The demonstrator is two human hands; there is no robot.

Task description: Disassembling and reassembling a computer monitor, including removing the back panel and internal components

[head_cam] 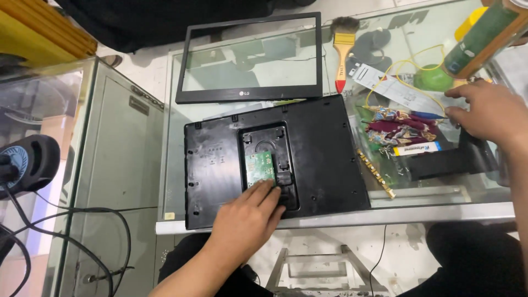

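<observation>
head view: circuit board (259, 166) under left fingertips (265, 190)

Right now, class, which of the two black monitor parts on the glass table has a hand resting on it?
The solid back cover, under the left hand; the empty bezel frame lies untouched behind it.
</observation>
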